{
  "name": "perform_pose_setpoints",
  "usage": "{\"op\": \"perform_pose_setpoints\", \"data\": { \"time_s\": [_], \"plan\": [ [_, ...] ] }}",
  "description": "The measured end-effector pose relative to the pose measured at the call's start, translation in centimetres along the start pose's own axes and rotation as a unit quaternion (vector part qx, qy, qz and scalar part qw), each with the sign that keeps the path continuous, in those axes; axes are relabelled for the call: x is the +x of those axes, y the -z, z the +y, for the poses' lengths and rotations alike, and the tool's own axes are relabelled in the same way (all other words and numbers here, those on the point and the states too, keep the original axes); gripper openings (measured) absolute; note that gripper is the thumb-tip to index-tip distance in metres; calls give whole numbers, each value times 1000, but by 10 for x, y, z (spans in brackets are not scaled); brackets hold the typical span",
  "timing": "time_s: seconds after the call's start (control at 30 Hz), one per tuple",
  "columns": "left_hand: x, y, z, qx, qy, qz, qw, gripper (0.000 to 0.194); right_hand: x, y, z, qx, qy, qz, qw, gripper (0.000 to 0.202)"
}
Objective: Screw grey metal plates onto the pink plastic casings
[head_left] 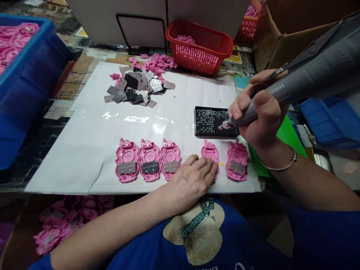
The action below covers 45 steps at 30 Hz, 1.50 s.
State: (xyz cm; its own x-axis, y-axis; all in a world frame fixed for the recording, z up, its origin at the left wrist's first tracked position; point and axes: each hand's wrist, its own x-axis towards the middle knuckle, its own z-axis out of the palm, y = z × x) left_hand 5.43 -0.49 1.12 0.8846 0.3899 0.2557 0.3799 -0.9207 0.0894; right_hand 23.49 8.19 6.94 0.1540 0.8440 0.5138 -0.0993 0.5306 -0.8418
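Observation:
My right hand [257, 108] is wrapped round a grey electric screwdriver [303, 67], its tip over a black screw tray [206, 122] filled with small screws. My left hand [194, 178] rests palm down on a pink plastic shell [209, 150], fingers laid flat and partly covering it. Three pink shells with rectangular plates, such as the one with a dark plate [150, 167], lie in a row to the left. Another pink shell [237, 159] with a grey plate lies to the right.
Loose metal plates [137, 86] and small pink parts [159, 63] are heaped at the back. A red basket [199, 48] stands behind, a blue bin [28, 75] at left, and a cardboard box [292, 41] at back right. More pink pieces [64, 221] lie below the table edge.

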Motion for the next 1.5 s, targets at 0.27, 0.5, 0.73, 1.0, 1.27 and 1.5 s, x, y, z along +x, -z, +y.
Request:
{"op": "perform_pose_setpoints", "data": {
  "time_s": [0.27, 0.5, 0.73, 1.0, 1.27, 1.5],
  "plan": [
    [1, -3, 0, 5, 8, -6, 1000, 32, -12, -3, -23, 41, -6, -32, 999, 21],
    [2, -4, 0, 7, 4, 3, 1000, 32, -27, -1, -18, 39, -50, -63, 996, 29],
    [3, -3, 0, 10, 6, 6, 1000, 33, -28, 0, -9, 8, -73, -69, 995, 33],
    [3, 0, 1, 4, 5, 3, 1000, 34, -34, 2, -11, 17, -56, -130, 990, 29],
    [-2, 8, 1, 28, 14, 19, 999, 33, -18, 3, -17, 60, -30, -50, 996, 25],
    [-67, 30, -5, 140, 134, 8, 981, 43, 2, 11, -20, 18, 33, 4, 999, 32]
  ]
}}
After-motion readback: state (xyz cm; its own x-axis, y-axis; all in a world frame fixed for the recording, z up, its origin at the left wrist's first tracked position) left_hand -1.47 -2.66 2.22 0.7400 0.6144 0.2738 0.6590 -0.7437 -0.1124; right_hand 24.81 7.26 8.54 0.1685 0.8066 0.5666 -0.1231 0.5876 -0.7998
